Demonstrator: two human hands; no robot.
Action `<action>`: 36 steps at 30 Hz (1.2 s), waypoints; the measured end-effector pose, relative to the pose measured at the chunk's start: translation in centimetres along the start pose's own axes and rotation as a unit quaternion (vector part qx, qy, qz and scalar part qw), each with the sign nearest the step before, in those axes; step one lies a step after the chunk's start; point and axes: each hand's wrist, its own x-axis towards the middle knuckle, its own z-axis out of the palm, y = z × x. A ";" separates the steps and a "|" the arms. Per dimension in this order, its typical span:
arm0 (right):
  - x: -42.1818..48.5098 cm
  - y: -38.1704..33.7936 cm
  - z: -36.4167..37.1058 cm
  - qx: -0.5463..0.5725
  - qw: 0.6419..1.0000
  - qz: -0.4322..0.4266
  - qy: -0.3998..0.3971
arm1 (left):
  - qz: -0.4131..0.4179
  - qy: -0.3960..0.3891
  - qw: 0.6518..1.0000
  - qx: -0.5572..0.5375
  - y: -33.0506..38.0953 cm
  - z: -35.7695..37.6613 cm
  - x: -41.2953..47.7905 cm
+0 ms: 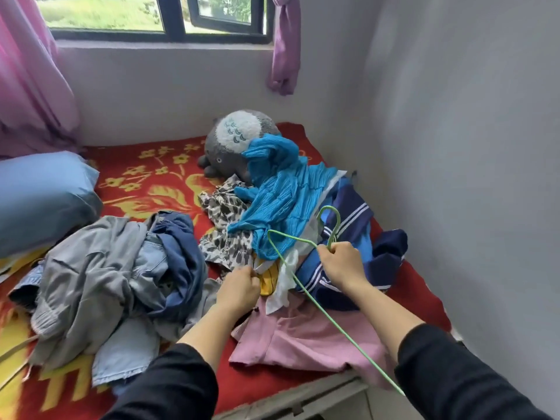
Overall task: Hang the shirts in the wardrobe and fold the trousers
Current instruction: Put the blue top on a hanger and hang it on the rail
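shirts (pixel 281 201) lie in a loose heap on the right half of the bed, close to the side wall (pixel 469 147): a bright blue ribbed top uppermost, a navy garment with white stripes (pixel 348 225) beside it, a leopard-print piece (pixel 224 237) to its left, and a pink garment (pixel 303 338) nearest the bed's front edge; the trousers (pixel 91 268) are bunched in a separate heap on the left half, grey cloth over denim and dark blue fabric; the right hand (pixel 342 265) is curled round the neck of a green wire hanger (pixel 333 320), just below its hook, and the hanger slants across the pink garment and out past the mattress edge; the left hand (pixel 239 287) is closed, pinching a fold of yellow and white cloth (pixel 269 278) between the two heaps; both forearms wear black sleeves; the bed is covered by a red blanket (pixel 157 180) with yellow flowers; a blue pillow (pixel 42 201) rests at its left side; a grey and white plush toy (pixel 233 140) sits at the back, partly under the blue top; above the far wall is a dark-framed window (pixel 169 16), one pane swung open, greenery outside; a pink curtain (pixel 27 80) hangs at its left, a knotted purple curtain (pixel 285 47) at its right; the walls are plain pale grey.
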 end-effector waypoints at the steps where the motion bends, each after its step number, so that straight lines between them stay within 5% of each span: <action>1: 2.7 0.3 0.3 -0.003 1.000 -0.005 -0.005 | -0.017 -0.001 1.000 -0.006 0.5 0.9 2.4; 9: 20.9 2.3 3.9 -0.016 0.995 -0.071 -0.069 | -0.181 -0.054 0.981 -0.052 1.7 8.3 17.0; 14: 27.0 4.6 7.6 -0.031 0.991 -0.085 -0.097 | -0.339 -0.034 0.928 -0.150 0.5 12.1 22.3; 16: 28.2 5.5 8.9 -0.043 0.988 -0.100 -0.106 | -0.416 -0.018 0.877 -0.240 -0.1 12.9 24.0; 19: 28.9 6.9 10.4 -0.028 0.984 -0.110 -0.134 | -0.524 0.004 0.705 -0.477 -0.8 13.6 25.8; 21: 29.0 7.4 11.1 -0.021 0.979 -0.118 -0.164 | -0.536 0.024 0.620 -0.572 -1.3 13.5 26.5; 23: 29.2 7.7 11.5 -0.025 0.975 -0.128 -0.179 | -0.525 0.065 0.571 -0.627 -1.9 13.4 26.8; 27: 29.4 7.5 11.8 -0.040 0.975 -0.128 -0.177 | -0.445 0.094 0.528 -0.717 -1.5 10.8 25.8; 30: 29.4 5.7 11.5 -0.042 0.975 -0.137 -0.172 | -0.376 0.053 0.542 -0.750 -0.5 6.9 24.0; 33: 28.7 2.7 10.7 -0.011 0.975 -0.154 -0.163 | -0.318 -0.022 0.667 -0.673 0.9 2.4 21.8; 36: 27.6 -0.7 9.7 0.010 0.977 -0.159 -0.143 | -0.252 -0.089 0.724 -0.636 2.0 -1.8 19.2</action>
